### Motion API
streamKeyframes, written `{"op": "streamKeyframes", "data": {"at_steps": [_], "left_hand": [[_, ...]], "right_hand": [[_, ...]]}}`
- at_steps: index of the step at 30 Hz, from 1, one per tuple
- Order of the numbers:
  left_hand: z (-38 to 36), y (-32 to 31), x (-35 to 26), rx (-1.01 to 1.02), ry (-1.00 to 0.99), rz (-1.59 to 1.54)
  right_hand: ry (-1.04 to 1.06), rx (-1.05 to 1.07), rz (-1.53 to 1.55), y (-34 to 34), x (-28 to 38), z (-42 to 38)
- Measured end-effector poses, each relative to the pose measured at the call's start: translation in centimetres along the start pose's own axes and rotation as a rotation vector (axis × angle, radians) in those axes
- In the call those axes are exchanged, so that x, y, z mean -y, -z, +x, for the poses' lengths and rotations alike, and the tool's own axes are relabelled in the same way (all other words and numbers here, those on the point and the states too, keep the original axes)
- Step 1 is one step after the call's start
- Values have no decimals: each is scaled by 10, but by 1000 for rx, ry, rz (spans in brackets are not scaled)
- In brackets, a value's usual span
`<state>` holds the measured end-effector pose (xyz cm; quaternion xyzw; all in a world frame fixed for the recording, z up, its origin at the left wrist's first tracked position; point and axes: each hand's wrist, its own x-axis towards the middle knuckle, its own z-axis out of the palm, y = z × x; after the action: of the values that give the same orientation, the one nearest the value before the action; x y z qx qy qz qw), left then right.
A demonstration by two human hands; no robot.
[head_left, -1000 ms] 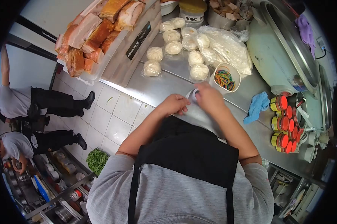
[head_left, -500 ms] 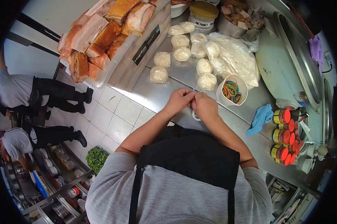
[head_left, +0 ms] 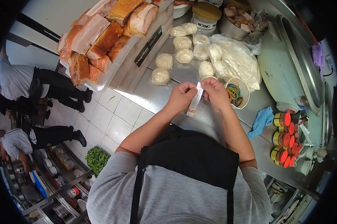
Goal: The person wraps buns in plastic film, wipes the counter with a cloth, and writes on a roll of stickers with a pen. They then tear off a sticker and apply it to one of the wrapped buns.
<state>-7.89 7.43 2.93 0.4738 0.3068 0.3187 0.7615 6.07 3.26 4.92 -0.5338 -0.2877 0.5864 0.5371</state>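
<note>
1. The left hand [head_left: 181, 95] and the right hand [head_left: 214, 92] meet above the near edge of the steel counter [head_left: 153, 93]. Both pinch the top of a narrow paper strip [head_left: 195, 99], fingertips closed on it from either side, so it hangs down between them, clear of the counter.
2. The strip looks thin, light and limp, printed like a label or receipt. It would likely crease or tear if tugged hard, so a gentle pinch near the upper end, as now, seems the sensible hold; the loose lower end will flutter.
3. Just beside the right hand stands a white cup of coloured rubber bands [head_left: 235, 92], and a blue cloth [head_left: 262, 120] lies further right on the counter.
4. Beyond the hands lie wrapped white buns [head_left: 161, 76] in a loose group, next to a clear bag of more buns [head_left: 237, 61].
5. Farthest back, a tub of roast pork slabs [head_left: 101, 37] sits at the counter's left end.
</note>
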Motion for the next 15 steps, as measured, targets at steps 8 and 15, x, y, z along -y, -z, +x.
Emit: {"op": "streamKeyframes", "data": {"at_steps": [8,15], "left_hand": [[-8,6,-8,-91,-157,403],[-9,14,0,-108,-216,621]], "right_hand": [[490,-159,-605,-11,-10,-5],[323,-93,-703,-13,-4,-6]]}}
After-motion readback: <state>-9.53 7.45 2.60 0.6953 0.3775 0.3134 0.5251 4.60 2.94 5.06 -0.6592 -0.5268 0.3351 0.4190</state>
